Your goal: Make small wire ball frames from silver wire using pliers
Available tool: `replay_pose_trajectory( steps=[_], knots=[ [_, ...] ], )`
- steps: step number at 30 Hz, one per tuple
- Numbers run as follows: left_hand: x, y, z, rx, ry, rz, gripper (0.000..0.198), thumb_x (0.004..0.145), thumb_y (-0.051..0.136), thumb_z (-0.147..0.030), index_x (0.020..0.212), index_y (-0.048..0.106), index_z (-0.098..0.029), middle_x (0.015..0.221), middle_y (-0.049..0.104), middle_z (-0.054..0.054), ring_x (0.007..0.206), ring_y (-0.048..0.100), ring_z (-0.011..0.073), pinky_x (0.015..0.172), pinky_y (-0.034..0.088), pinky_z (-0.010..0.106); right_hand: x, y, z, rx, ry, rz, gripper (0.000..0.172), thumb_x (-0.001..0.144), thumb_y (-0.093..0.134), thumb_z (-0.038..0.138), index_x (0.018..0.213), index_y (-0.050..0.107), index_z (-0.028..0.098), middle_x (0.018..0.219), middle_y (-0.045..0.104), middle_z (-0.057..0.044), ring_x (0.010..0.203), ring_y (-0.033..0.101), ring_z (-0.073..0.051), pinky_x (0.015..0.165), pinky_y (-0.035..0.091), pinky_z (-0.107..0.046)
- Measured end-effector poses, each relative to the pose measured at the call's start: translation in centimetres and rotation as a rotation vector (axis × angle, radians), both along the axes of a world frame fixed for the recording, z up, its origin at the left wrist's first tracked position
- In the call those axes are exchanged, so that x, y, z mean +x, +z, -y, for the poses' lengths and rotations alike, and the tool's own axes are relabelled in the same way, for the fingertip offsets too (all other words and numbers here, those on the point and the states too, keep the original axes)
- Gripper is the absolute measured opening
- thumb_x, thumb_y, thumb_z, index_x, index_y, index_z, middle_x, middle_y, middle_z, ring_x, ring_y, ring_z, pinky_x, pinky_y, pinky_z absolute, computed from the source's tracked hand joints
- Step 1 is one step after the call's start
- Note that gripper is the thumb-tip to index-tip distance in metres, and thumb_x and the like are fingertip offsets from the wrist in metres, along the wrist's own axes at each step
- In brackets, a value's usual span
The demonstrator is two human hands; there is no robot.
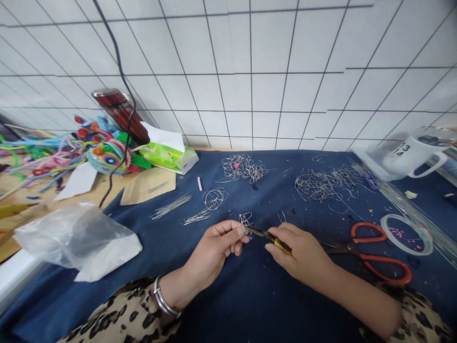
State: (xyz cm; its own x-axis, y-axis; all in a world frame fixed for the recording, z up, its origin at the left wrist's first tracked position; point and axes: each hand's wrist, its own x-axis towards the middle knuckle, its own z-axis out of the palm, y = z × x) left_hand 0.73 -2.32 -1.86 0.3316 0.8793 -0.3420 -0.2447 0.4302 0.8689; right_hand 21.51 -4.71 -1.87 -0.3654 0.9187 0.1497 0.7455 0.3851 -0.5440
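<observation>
Between thumb and fingers, my left hand pinches a small bent-wire piece with pinkish bits on it. My right hand is closed round the yellow handles of a pair of pliers, whose dark jaws point left and meet the wire piece at my left fingertips. Whether the jaws are clamped on the wire is too small to tell. Past my hands, a tangle of wire with a pink spot and a coil of wire lie on the dark blue cloth.
Red-handled scissors and a round clear dish with pink bits lie right. Behind them are a wire heap and a white mug. Left are straight wires, a plastic bag, a green packet and a red flask.
</observation>
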Motion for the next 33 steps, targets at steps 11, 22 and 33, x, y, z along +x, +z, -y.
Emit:
replay_pose_trajectory(
  steps=[11,22,33],
  knots=[
    [-0.01,-0.13,-0.18,-0.029,0.002,0.024,0.014,0.079,0.064,-0.026,0.077,0.064,-0.012,0.071,0.064,0.003,0.053,0.049,0.0058,0.055,0.04,0.02,0.21,-0.25,0.19,0.221,0.022,0.145,0.024,0.088,0.046,0.03,0.104,0.06,0.018,0.084,0.06,-0.005,0.076,0.058,-0.015,0.071,0.049,-0.027],
    [-0.03,-0.27,-0.17,-0.012,0.022,0.023,0.016,0.081,0.061,-0.027,0.078,0.063,-0.012,0.071,0.065,0.004,0.052,0.049,0.0068,0.055,0.041,0.021,0.15,-0.13,0.29,0.324,0.013,0.217,0.024,0.088,0.048,0.029,0.104,0.06,0.017,0.085,0.061,-0.006,0.08,0.059,-0.016,0.073,0.049,-0.028],
    [-0.16,-0.19,-0.05,0.01,-0.004,-0.001,0.018,0.082,0.06,-0.028,0.074,0.06,-0.012,0.07,0.063,0.003,0.053,0.048,0.0064,0.055,0.04,0.02,0.24,0.22,0.0,0.332,0.061,0.244,0.026,0.086,0.048,0.029,0.105,0.06,0.015,0.086,0.06,-0.007,0.08,0.057,-0.019,0.073,0.048,-0.033]
  ],
)
